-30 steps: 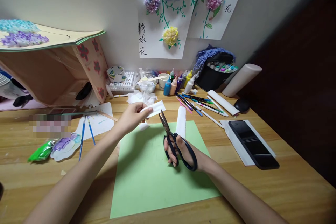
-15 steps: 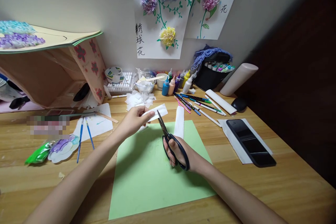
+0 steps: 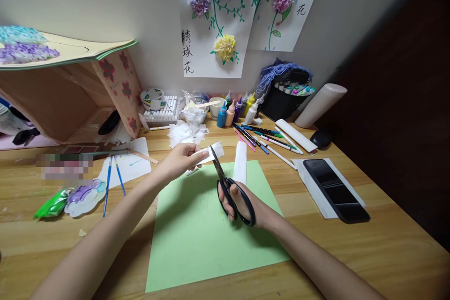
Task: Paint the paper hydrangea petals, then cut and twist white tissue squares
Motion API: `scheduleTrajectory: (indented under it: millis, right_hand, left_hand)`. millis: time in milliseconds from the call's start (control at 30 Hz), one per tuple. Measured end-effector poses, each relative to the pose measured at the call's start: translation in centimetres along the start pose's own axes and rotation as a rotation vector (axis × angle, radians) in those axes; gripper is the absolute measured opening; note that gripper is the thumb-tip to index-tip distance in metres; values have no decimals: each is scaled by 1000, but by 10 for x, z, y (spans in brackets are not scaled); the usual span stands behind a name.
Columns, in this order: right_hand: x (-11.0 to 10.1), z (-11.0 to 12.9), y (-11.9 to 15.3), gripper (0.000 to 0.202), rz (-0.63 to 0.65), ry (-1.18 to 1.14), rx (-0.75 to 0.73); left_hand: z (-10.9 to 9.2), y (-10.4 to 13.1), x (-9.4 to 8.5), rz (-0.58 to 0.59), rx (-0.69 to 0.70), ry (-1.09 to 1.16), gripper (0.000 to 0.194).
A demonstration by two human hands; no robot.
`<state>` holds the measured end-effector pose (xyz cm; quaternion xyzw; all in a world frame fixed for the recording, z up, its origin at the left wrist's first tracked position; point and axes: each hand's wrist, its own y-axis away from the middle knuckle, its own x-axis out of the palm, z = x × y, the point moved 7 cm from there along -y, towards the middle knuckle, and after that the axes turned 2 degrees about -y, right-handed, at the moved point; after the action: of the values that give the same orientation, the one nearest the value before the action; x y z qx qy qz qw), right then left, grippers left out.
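My left hand (image 3: 186, 158) pinches a white paper strip (image 3: 217, 151) above the top edge of a green sheet (image 3: 197, 239). Black-handled scissors (image 3: 221, 171) are in my right hand (image 3: 241, 201), their blades at the strip, just right of my left fingertips. Another white strip (image 3: 240, 163) lies partly over the green sheet's top edge. Behind my left hand is a pile of cut white paper pieces (image 3: 186, 133).
Pens (image 3: 251, 138) and small paint bottles (image 3: 230, 115) are at the back. A black phone (image 3: 333, 190) lies on the right. Brushes (image 3: 108, 183) and a paint palette (image 3: 86, 198) are on the left, near a pink box (image 3: 119, 89).
The scissor blades have moved onto the paper strip, and the strip's free end is now bent. My left hand has shifted slightly to the right.
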<state>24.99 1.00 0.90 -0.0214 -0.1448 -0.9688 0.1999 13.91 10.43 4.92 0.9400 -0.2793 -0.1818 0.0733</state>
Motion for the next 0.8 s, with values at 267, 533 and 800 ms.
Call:
scheduleTrajectory:
  millis: [267, 533, 800]
  right_hand:
    - [-7, -3, -3, 71, -50, 173, -74]
    - [-14, -3, -3, 61, -125, 206, -128]
    - [-21, -10, -13, 65, -209, -195, -93]
  left_hand:
    - [-4, 2, 0, -7, -16, -3, 43]
    - [-7, 2, -4, -42, -23, -25, 42]
    - [-3, 2, 14, 97, 26, -53, 40]
